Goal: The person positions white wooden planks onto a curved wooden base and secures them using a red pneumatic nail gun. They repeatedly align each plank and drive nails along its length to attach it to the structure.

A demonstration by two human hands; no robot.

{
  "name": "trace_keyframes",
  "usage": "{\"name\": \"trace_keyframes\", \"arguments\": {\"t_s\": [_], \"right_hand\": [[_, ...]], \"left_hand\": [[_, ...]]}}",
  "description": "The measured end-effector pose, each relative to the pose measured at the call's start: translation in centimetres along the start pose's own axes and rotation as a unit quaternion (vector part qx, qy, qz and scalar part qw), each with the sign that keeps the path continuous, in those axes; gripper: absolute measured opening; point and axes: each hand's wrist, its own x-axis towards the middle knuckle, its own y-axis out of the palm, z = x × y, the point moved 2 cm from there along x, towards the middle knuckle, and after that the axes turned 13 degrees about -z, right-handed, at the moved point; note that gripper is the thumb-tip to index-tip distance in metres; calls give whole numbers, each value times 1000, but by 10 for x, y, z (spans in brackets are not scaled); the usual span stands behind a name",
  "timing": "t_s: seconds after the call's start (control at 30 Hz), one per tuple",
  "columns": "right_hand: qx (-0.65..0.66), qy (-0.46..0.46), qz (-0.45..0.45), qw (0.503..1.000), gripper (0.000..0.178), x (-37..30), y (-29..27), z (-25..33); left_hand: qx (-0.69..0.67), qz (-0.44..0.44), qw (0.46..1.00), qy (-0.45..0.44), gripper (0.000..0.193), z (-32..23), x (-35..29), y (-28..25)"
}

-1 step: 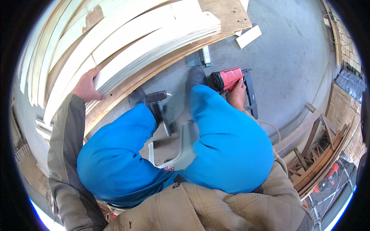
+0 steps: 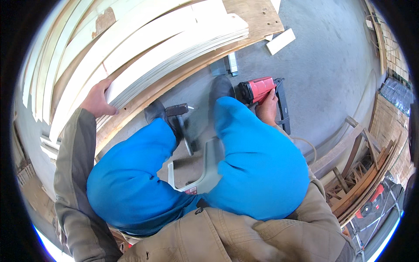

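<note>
My left hand (image 2: 98, 99) grips the near edge of a stack of long pale boards (image 2: 174, 52), its fingers on top and its thumb against the side. The boards lie on a thicker plywood sheet (image 2: 255, 15). On the right, beside my knee, my right hand (image 2: 267, 109) is closed round a red nail gun (image 2: 262, 88) with a long black magazine. The gun is held low over the floor; its handle is mostly hidden by my fingers. A hammer (image 2: 176, 110) stands head up by my left shoe.
Strips of nails (image 2: 233, 63) lie on the floor beyond my right shoe. A short wood offcut (image 2: 280, 41) sits past the plywood corner. Under me is a pale plastic stool (image 2: 211, 159). Scrap timber (image 2: 362, 174) and a red tool (image 2: 370, 205) are at the right.
</note>
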Motion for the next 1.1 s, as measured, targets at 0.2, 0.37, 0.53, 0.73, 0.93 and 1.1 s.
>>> {"name": "trace_keyframes", "arguments": {"t_s": [0.2,0.37,0.53,0.73,0.93,1.1], "right_hand": [[55,-8,-39,998,99,4,17,-12],[69,-16,-54,996,100,5,28,-23],[39,-60,-32,997,92,10,17,-31],[51,-40,-25,998,56,49,-52,-19],[165,-225,57,959,66,115,-179,119],[67,-505,85,856,80,85,-217,268]], "left_hand": [[10,-10,1000,5,95,2,-3,4],[6,-21,1000,2,96,3,-4,9],[43,-50,998,5,101,3,-7,11],[15,-36,999,8,87,-3,-11,6],[-14,-64,997,37,82,-3,-15,6],[-47,-63,996,52,74,2,-13,6]]}}
